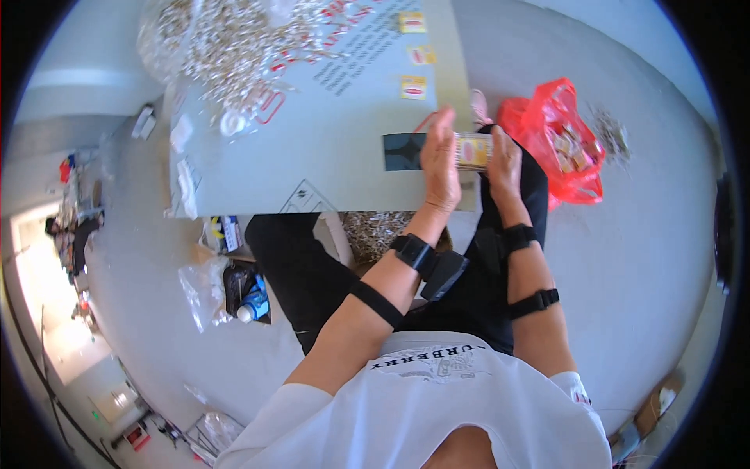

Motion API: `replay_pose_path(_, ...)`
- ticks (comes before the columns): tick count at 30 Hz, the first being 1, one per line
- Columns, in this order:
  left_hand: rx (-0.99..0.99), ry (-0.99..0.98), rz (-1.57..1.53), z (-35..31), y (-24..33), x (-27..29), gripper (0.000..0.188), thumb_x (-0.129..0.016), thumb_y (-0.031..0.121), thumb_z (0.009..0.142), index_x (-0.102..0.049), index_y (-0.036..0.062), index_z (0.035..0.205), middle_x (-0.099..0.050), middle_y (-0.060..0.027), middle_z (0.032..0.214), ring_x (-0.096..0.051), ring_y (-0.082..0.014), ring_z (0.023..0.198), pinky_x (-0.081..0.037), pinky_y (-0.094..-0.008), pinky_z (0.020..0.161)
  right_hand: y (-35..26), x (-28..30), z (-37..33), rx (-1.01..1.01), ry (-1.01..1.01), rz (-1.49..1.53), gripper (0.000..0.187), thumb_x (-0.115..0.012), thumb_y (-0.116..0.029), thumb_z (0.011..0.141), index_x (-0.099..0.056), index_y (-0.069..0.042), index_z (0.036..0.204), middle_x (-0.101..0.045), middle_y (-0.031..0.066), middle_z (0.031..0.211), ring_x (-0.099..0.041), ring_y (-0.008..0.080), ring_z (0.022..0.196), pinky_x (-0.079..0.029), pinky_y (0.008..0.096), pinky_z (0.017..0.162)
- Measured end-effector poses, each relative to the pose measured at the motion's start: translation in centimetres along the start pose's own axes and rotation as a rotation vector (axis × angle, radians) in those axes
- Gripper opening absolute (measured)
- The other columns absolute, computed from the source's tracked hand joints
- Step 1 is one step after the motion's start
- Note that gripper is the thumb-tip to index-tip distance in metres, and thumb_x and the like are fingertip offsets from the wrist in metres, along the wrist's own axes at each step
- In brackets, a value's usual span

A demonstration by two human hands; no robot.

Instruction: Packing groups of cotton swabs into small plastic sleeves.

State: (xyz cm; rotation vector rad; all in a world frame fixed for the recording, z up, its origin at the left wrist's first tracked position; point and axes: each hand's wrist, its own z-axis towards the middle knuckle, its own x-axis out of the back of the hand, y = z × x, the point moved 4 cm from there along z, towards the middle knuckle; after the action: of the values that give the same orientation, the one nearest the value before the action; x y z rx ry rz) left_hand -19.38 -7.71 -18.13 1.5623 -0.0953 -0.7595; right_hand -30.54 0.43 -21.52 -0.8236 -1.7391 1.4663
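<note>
Near the table's right edge, I hold a small pack with a yellow label (472,151) between my two palms. My left hand (441,168) presses on its left side with fingers straight and together. Against the pack's right end rests my right hand (505,162), its fingers also together. A dark rectangular piece (401,152) lies flat on the table beside my left hand. Several yellow labels, one a yellow square (413,87), lie farther back. At the far left, a large heap of small thin silvery and tan pieces (242,47) spills from a clear plastic bag.
The pale printed board table (336,148) stands before my knees. A red plastic bag (547,102) with packs inside sits on the floor at right, beside a scattered pile (611,133). Under the table is a box of small pieces (375,234). A blue bottle (254,303) lies left.
</note>
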Motion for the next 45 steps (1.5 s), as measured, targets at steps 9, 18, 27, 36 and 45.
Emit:
replay_pose_path(9, -0.138, 0.094, 0.415, 1.6, 2.5, 6.2, 0.037, -0.059, 0.012, 0.093, -0.050, 0.0014, 0.127, -0.054, -0.0154, 0.128, -0.053, -0.0256, 0.117, -0.041, -0.0365, 0.101, 1.1, 0.7, 0.0, -0.180, -0.017, 0.168, 0.037, -0.049, -0.035, 0.101, -0.060, -0.004, 0.083, -0.053, 0.0001, 0.073, -0.048, 0.0087, 0.066, -0.039, 0.0264, 0.060)
replay_pose_path(18, -0.345, 0.623, 1.545, 6.3, 14.8, 26.2, 0.040, -0.066, 0.001, 0.073, -0.059, 0.0034, 0.113, -0.057, -0.0135, 0.112, -0.050, -0.0347, 0.108, -0.040, -0.0463, 0.093, -5.1, 1.9, -1.7, 0.427, 0.318, -0.311, 0.021, -0.054, -0.020, 0.098, -0.060, 0.000, 0.101, -0.061, 0.0096, 0.097, -0.056, 0.0199, 0.089, -0.046, 0.0324, 0.079)
replay_pose_path(27, -0.045, 0.511, 1.729, 7.6, 12.3, 23.0, 0.038, -0.069, 0.011, 0.078, -0.062, 0.0054, 0.115, -0.054, -0.0101, 0.115, -0.046, -0.0325, 0.114, -0.039, -0.0467, 0.095, -9.0, -6.4, -5.8, 0.716, -0.048, -0.476, 0.012, -0.062, -0.002, 0.086, -0.060, -0.001, 0.098, -0.060, 0.0142, 0.106, -0.057, 0.0297, 0.102, -0.045, 0.0380, 0.088)
replay_pose_path(36, -0.248, 0.369, 1.597, 15.2, 12.1, 23.8, 0.045, -0.064, 0.009, 0.079, -0.052, 0.0001, 0.122, -0.047, -0.0197, 0.128, -0.041, -0.0388, 0.124, -0.034, -0.0492, 0.105, -7.4, -12.6, -6.9, 0.643, -0.326, -0.421, 0.011, -0.064, 0.000, 0.081, -0.059, -0.001, 0.091, -0.062, 0.0124, 0.100, -0.059, 0.0313, 0.092, -0.048, 0.0391, 0.080)
replay_pose_path(45, -0.276, 0.173, 1.582, 12.7, 9.6, 19.2, 0.047, -0.062, 0.009, 0.081, -0.052, -0.0013, 0.125, -0.047, -0.0202, 0.134, -0.041, -0.0365, 0.128, -0.031, -0.0461, 0.108, -8.0, -12.8, -6.7, 0.658, -0.318, -0.412, 0.006, -0.063, 0.000, 0.080, -0.059, 0.000, 0.085, -0.061, 0.0113, 0.094, -0.058, 0.0308, 0.087, -0.047, 0.0394, 0.077)
